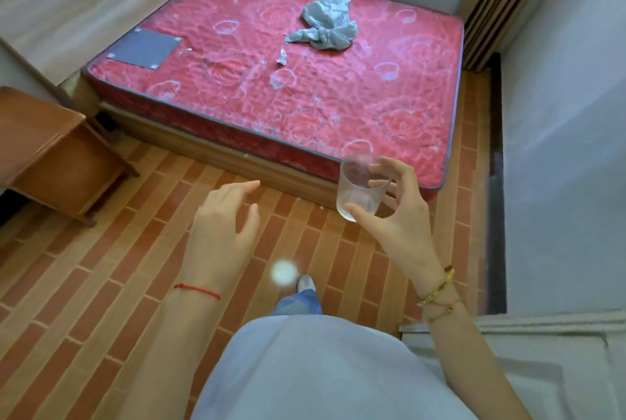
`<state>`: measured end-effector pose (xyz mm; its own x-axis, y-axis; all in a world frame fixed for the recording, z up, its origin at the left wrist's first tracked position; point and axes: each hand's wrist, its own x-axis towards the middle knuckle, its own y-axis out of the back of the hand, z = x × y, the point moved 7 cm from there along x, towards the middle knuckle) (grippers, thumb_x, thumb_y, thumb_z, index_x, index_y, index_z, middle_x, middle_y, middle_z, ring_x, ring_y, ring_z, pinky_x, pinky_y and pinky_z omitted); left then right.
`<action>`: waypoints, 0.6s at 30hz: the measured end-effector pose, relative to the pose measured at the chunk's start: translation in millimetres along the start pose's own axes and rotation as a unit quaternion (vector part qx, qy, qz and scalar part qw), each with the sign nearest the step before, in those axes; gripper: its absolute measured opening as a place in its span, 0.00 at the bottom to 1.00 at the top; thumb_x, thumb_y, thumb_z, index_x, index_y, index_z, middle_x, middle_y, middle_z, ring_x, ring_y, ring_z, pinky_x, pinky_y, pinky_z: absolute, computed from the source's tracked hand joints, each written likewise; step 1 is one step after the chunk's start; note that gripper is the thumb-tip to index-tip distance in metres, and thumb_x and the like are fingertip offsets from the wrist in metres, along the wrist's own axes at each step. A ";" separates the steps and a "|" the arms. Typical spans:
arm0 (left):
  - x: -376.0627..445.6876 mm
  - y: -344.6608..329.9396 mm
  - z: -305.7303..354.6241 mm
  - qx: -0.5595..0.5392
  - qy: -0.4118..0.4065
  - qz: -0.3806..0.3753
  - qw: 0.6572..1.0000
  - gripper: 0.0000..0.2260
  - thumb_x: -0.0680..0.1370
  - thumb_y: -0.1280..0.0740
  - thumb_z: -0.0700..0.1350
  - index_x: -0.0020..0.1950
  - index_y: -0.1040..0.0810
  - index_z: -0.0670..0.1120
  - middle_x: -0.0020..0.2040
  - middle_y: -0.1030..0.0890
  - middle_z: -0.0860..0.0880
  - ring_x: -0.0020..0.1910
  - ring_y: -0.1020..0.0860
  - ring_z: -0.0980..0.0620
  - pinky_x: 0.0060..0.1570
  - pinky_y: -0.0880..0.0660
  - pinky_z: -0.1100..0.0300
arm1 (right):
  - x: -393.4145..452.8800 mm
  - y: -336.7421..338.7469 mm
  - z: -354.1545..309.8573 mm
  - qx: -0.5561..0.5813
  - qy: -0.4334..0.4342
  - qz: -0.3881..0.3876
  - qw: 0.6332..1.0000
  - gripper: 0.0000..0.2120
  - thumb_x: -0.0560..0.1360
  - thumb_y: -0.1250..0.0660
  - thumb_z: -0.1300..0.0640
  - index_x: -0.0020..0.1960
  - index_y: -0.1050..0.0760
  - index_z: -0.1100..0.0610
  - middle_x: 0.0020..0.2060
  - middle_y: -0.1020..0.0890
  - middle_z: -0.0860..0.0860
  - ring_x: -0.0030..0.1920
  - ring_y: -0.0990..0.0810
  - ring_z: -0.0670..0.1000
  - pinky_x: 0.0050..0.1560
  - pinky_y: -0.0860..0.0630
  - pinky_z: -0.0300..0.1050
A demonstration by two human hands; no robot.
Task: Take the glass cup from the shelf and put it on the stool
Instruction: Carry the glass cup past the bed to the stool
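Observation:
A clear, empty glass cup (359, 187) is upright in the air near the front right corner of the bed, held in my right hand (398, 216) with the thumb on its base and fingers around its side. My left hand (225, 226) hovers beside it over the floor, palm down, fingers apart, holding nothing. A brown wooden stool or small table (50, 152) stands at the left edge, apart from both hands. No shelf is in sight.
A bed with a red floral mattress (305, 87) fills the middle, with a crumpled grey cloth (330, 21) on it. Brick-patterned floor (101, 284) lies between me and the wooden piece. A white wall (562, 148) runs along the right.

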<state>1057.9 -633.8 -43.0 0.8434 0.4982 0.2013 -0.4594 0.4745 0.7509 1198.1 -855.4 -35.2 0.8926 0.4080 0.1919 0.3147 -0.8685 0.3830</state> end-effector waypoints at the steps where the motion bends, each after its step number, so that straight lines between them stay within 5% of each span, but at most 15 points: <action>1: 18.4 4.4 -6.3 0.001 0.005 0.012 1.000 0.15 0.78 0.36 0.41 0.65 0.24 0.47 0.59 0.20 0.50 0.60 0.24 0.51 0.63 0.28 0.53 | 24.0 -8.9 -3.8 -0.002 0.010 -0.009 1.000 0.36 0.66 0.20 0.57 0.69 0.33 0.53 0.61 0.22 0.45 0.60 0.21 0.44 0.60 0.22 0.41; 7: 103.3 33.5 -54.3 0.014 0.053 0.056 0.997 0.15 0.78 0.36 0.41 0.65 0.23 0.47 0.60 0.20 0.50 0.61 0.24 0.51 0.65 0.27 0.48 | 139.5 -71.8 -27.2 0.000 0.057 -0.050 0.997 0.36 0.67 0.21 0.56 0.70 0.34 0.55 0.63 0.23 0.45 0.61 0.22 0.43 0.62 0.23 0.47; 13: 135.1 64.2 -112.4 0.041 0.136 0.102 0.985 0.15 0.79 0.36 0.42 0.65 0.23 0.47 0.60 0.20 0.50 0.61 0.25 0.51 0.64 0.28 0.56 | 210.6 -152.8 -37.6 0.011 0.073 -0.137 0.988 0.35 0.67 0.21 0.56 0.68 0.34 0.52 0.60 0.23 0.40 0.60 0.23 0.40 0.59 0.27 0.32; 18: 158.7 81.0 -163.0 0.048 0.215 0.134 0.966 0.15 0.80 0.38 0.44 0.67 0.25 0.48 0.63 0.21 0.50 0.64 0.26 0.52 0.62 0.31 0.60 | 264.1 -231.4 -42.9 0.021 0.090 -0.207 0.974 0.37 0.65 0.21 0.52 0.69 0.34 0.49 0.59 0.23 0.35 0.60 0.22 0.43 0.60 0.26 0.34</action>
<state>1109.1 -398.0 -52.7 0.4948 0.8589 0.1323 -0.5995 0.2271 0.7674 1347.2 -534.6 -34.4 0.6163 0.7652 0.1860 0.6522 -0.6283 0.4240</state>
